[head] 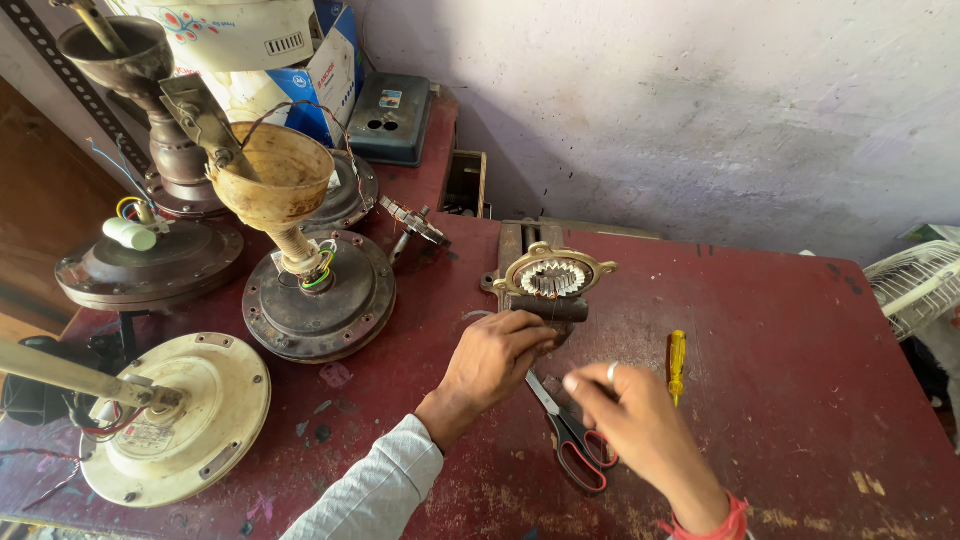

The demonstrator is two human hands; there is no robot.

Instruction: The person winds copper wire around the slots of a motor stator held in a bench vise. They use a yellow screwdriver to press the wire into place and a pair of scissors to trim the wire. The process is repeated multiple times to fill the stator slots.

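A small motor stator, a brass-coloured ring with white slotted teeth and copper wire, stands upright in a bench vise on the dark red table. My left hand reaches up to the vise just below the stator, fingertips touching it. My right hand, with a ring on one finger, hovers blurred above the table near red-handled scissors; its fingers look pinched together, and I cannot tell if they hold a fine wire. A yellow screwdriver lies to the right.
Several ceiling fan motors crowd the left: a cream one, a brown one with a cup-shaped cover, another. Boxes and a grey unit stand behind. A white fan guard sits at the right edge.
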